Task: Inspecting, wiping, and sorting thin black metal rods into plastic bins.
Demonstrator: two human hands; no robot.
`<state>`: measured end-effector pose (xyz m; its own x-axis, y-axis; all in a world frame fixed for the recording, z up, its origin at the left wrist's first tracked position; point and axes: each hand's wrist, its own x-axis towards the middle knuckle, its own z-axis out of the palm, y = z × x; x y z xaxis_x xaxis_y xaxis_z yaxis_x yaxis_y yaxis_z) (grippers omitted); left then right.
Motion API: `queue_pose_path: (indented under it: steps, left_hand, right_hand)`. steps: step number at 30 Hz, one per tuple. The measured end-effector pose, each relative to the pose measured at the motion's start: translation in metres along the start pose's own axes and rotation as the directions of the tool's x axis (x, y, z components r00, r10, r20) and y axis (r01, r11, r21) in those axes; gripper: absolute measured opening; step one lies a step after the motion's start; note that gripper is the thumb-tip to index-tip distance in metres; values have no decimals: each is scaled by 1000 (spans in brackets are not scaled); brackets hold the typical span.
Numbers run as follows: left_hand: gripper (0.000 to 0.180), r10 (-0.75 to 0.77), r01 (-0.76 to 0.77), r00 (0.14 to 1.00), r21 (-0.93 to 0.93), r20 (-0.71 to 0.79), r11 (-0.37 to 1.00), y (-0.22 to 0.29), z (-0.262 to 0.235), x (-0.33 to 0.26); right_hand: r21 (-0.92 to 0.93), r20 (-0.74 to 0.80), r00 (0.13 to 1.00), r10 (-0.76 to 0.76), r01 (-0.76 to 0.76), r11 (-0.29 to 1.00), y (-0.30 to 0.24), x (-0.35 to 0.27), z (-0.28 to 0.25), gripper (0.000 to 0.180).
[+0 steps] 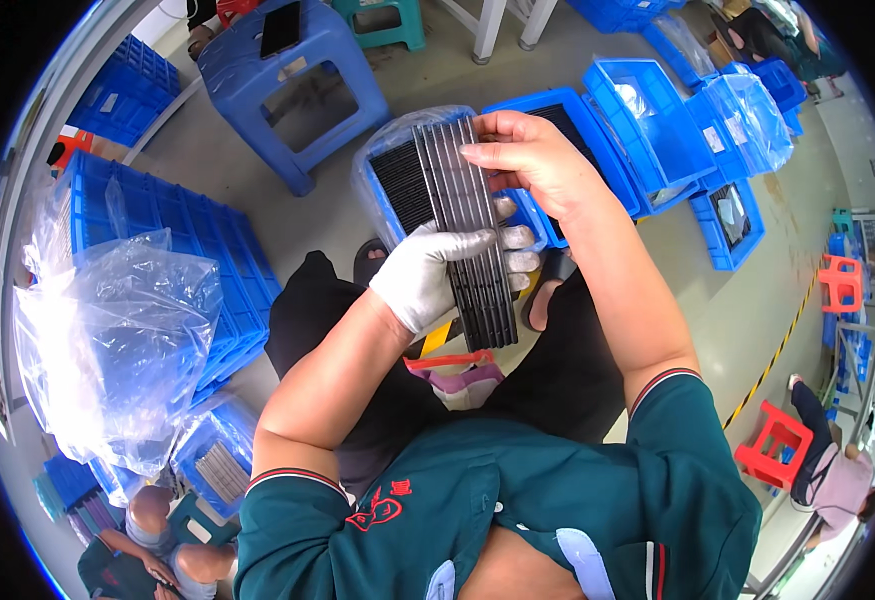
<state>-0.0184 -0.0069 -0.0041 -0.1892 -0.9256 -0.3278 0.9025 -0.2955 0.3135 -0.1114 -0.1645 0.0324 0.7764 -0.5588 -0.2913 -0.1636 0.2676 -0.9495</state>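
A flat row of several dark grey, shiny metal rods lies side by side across my hands, slanting from upper left to lower right. My left hand, in a white glove, grips the row near its middle, thumb on top and fingertips showing past the right edge. At the far end, my bare right hand is closed on the rods with its thumb on top; some of its fingers are hidden underneath. Just beyond them stands a blue crate lined with clear plastic, holding a stack of similar dark rods.
A blue stool bears a dark flat object. Stacked blue crates with clear plastic sheeting rise at left. More blue bins stand at the far right. Red stools and other people are around the edges.
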Motion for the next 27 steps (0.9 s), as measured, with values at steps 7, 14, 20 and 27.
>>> queue_pose_path:
  steps: [7, 14, 20, 27]
  left_hand:
    - [52, 7, -7, 1000, 28, -16, 1000, 1, 1, -2]
    - [51, 29, -29, 1000, 11, -10, 1000, 1, -1, 0]
    - [52, 46, -47, 998, 12, 31, 999, 3, -1, 0]
    - [48, 114, -112, 993, -64, 41, 992, 11, -3, -6]
  right_hand:
    - [-77, -7, 1000, 8, -9, 997, -1, 1, -1, 34]
    - [-42, -12, 1000, 6, -6, 999, 2, 4, -1, 34]
    - [-50, -3, 999, -49, 48, 998, 8, 10, 0, 36]
    - [-82, -133, 957, -258, 249, 965, -2, -2, 2, 21]
